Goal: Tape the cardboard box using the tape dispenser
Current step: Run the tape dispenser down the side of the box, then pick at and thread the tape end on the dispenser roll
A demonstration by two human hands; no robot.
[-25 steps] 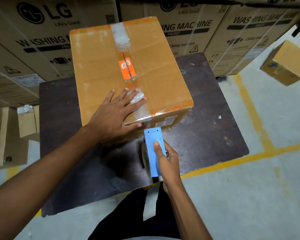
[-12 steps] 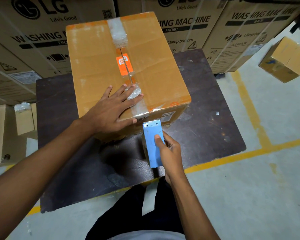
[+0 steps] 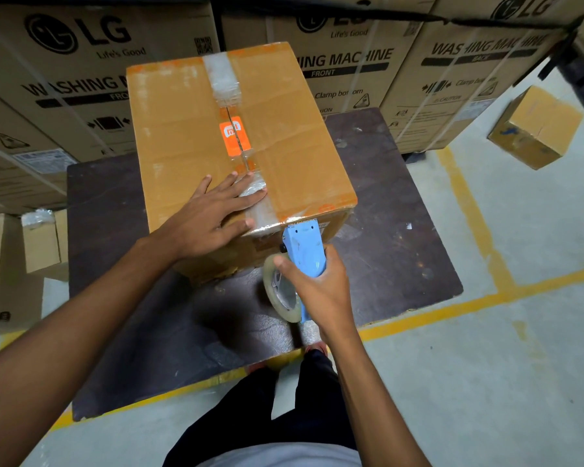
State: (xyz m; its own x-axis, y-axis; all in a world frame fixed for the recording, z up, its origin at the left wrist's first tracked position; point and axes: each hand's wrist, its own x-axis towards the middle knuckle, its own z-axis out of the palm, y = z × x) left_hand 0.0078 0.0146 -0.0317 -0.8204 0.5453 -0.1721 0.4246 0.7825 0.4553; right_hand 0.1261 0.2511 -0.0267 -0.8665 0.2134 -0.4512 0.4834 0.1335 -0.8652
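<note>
A brown cardboard box with an orange sticker stands on a dark board. Clear tape runs along its centre seam at both ends. My left hand lies flat on the box's near top edge, fingers spread over the taped seam. My right hand grips a blue tape dispenser with a clear tape roll on its left side. The dispenser's toothed tip touches the box's near top edge, just right of the seam.
Large printed washing machine cartons stand behind the board. A small cardboard box lies on the concrete floor at the right, and other cartons sit at the left. Yellow floor lines run around the board.
My right hand has raised the dispenser from the box's front face up to its top edge and tilted it, so the tape roll shows. My left hand has stayed flat on the box.
</note>
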